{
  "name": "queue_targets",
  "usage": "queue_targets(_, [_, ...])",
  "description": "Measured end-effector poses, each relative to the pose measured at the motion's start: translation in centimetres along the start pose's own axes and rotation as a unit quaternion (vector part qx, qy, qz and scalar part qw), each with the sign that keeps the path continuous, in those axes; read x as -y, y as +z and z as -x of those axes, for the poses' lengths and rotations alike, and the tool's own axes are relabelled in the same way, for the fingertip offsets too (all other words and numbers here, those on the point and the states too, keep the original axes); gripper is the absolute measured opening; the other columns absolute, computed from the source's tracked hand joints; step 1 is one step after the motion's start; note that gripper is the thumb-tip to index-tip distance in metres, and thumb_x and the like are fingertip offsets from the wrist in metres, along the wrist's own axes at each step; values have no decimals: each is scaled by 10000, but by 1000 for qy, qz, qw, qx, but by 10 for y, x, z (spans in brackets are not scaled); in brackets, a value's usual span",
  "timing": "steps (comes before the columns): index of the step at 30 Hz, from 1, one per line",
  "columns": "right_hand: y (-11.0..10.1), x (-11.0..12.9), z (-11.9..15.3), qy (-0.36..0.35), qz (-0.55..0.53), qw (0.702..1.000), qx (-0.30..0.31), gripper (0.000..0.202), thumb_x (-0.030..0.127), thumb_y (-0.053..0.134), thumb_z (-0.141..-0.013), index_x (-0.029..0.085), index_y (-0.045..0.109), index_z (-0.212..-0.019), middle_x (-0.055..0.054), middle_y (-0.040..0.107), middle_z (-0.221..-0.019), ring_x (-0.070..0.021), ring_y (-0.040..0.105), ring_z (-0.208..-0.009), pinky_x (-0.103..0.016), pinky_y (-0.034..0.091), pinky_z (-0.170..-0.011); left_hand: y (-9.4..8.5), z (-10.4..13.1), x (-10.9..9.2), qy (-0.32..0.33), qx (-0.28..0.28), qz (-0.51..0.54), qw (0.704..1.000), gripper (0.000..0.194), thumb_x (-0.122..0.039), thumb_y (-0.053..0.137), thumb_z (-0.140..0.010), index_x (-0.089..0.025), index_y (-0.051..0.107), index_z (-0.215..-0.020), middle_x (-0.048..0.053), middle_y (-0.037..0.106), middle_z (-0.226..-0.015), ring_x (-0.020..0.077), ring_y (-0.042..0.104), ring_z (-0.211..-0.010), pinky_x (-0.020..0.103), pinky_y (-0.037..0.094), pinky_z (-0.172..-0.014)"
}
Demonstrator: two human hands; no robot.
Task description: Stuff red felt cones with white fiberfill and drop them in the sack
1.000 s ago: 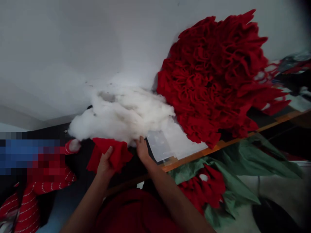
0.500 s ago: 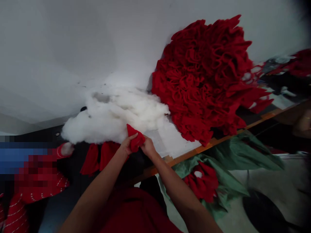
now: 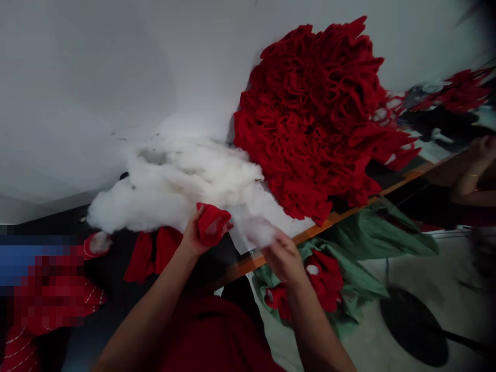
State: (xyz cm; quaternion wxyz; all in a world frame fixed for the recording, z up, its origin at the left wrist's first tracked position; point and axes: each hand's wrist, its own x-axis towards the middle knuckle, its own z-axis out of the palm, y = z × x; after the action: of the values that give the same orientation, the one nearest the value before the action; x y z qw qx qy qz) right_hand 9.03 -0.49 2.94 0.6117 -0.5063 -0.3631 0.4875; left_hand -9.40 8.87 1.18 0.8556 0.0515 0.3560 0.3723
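Observation:
My left hand (image 3: 195,232) is wrapped round a small red fabric piece (image 3: 211,223), whose opening faces me and shows something pale inside. To its right, my right hand (image 3: 284,254) pinches a blurred tuft of white stuffing (image 3: 260,231) above the table edge. Behind both hands lies a big heap of white stuffing (image 3: 174,181). Two red fabric pieces (image 3: 140,256) rest on the dark table left of my left hand.
A tall pile of red fabric pieces (image 3: 310,113) leans on the wall. Below the wooden table edge (image 3: 329,225) is a green bag (image 3: 364,243) with red items. A person in red is at far left; another person's arm (image 3: 467,181) is at right.
My right hand has moved away from the red piece to the right and now has white stuffing. My left hand keeps the red piece, its opening now turned into view.

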Motion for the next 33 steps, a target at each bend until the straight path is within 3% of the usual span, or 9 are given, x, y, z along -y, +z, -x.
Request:
queue_targets(3, [44, 5, 15, -105, 188, 970, 112, 171, 231, 480, -808, 215, 638, -871, -73, 590, -995, -192, 567, -922, -358, 473, -808, 8, 10, 6, -101, 18, 38, 994, 373, -447, 481, -774, -98, 595, -838, 95, 669, -763, 216, 634, -754, 359, 517, -712])
queue_targets(6, [72, -9, 13, -208, 347, 912, 61, 255, 87, 402, -774, 195, 612, -869, -82, 575, -931, -184, 546, -904, -338, 467, -809, 10, 11, 10, -96, 39, 48, 993, 326, -387, 469, -793, -88, 599, -787, 91, 660, -711, 187, 629, -694, 292, 515, -653])
queue_targets(9, [79, -25, 4, -228, 432, 872, 0, 277, 40, 406, -690, 184, 579, -851, -85, 544, -906, -206, 503, -913, -374, 445, -837, 8, 12, 13, -70, 52, 69, 994, 246, -311, 462, -807, -114, 593, -737, 50, 653, -676, 134, 613, -628, 233, 503, -624])
queue_targets(13, [74, -28, -4, -168, 385, 901, -107, 471, 72, 486, -569, 159, 479, -1031, -115, 451, -1060, -224, 454, -980, -361, 455, -796, 9, 15, 14, -66, 46, 51, 995, 251, -334, 472, -800, -114, 592, -803, 55, 655, -740, 155, 620, -674, 274, 507, -660])
queue_targets(17, [68, -28, -10, -68, 308, 948, -53, 477, 87, 450, -531, 188, 484, -996, -24, 541, -865, -165, 519, -743, -282, 453, -655, 17, 19, 18, -68, 10, -2, 998, 253, -350, 529, -772, -105, 582, -806, 60, 638, -736, 136, 605, -635, 239, 493, -610])
queue_targets(22, [61, -28, -18, -43, 300, 947, -108, 273, 122, 450, -547, 193, 479, -810, 24, 510, -716, -142, 483, -640, -270, 417, -621, 14, 26, 29, 140, 44, -108, 983, 334, -354, 625, -696, -194, 533, -975, 28, 600, -896, 130, 578, -771, 239, 466, -681])
queue_targets(25, [61, -23, -19, -51, 287, 952, -92, 288, 126, 476, -549, 192, 477, -830, 17, 513, -745, -139, 482, -659, -267, 424, -625, 4, 26, 32, 255, 27, -253, 933, 452, -218, 700, -596, -219, 500, -1002, 9, 560, -967, 132, 546, -849, 250, 440, -755])
queue_targets(29, [65, -16, -16, -43, 182, 982, 7, 288, 193, 509, -639, 196, 492, -927, -17, 560, -851, -146, 538, -760, -260, 461, -650, -7, 19, 32, 361, -54, -343, 866, 374, -160, 630, -624, -202, 468, -959, 7, 533, -911, 129, 528, -808, 259, 436, -736])
queue_targets(33, [67, -16, -15, -62, 230, 970, -58, 153, 227, 459, -736, 184, 539, -859, -27, 585, -780, -147, 556, -708, -269, 472, -626, -10, 18, 35, 421, -66, -419, 802, 308, -142, 571, -646, -197, 479, -935, 20, 531, -906, 147, 516, -840, 270, 425, -739])
